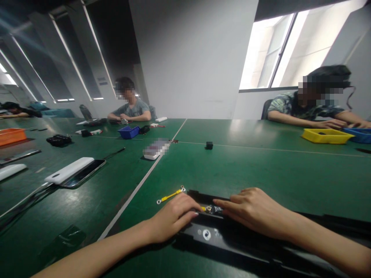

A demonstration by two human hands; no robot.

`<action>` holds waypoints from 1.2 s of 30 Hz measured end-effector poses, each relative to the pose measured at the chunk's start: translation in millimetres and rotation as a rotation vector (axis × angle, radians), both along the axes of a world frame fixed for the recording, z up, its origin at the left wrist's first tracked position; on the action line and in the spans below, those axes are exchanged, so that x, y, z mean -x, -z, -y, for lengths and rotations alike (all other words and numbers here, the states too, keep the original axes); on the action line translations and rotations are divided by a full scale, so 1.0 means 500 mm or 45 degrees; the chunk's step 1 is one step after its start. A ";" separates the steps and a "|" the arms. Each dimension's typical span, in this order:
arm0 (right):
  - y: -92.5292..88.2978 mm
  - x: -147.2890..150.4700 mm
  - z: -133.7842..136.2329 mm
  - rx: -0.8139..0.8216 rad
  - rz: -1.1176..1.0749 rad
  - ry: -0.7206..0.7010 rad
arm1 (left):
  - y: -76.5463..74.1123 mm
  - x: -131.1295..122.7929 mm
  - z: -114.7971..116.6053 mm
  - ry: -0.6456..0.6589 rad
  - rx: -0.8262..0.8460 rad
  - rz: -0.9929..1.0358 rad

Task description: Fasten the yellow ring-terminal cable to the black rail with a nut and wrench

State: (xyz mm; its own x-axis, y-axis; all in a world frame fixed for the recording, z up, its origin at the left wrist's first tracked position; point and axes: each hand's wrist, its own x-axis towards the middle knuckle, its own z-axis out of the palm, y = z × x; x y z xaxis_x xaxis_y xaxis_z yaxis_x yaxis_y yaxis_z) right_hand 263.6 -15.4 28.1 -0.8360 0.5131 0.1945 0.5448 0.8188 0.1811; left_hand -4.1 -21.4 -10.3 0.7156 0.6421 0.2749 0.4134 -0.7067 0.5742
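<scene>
My left hand (175, 216) pinches a short yellow wire (203, 209) whose ring terminal (209, 209) lies in the channel of a long black housing (232, 241). From the other side, my right hand (251, 210) reaches into the same channel, its index finger beside the terminal and the other fingers curled. A small dark piece (216, 209) shows at its fingertips; its kind is unclear, and the thumb is hidden. A second yellow wire with ring terminals (171, 195) lies on the green table just beyond my left hand.
A small black block (209, 145) sits mid-table. Leftward are a white power bank (69, 170), a phone (84, 174) and cables. Blue (128, 132), yellow (326, 136) and orange (12, 136) bins stand farther off. Two people (130, 106) (313, 98) sit across the table.
</scene>
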 end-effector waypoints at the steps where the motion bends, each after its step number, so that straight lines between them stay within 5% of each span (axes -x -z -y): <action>1: 0.000 0.000 0.000 0.003 0.008 0.004 | 0.000 0.000 0.000 0.002 -0.001 0.003; 36: 0.010 -0.003 -0.003 -0.086 -0.026 -0.004 | -0.002 -0.001 -0.001 -0.006 -0.012 -0.002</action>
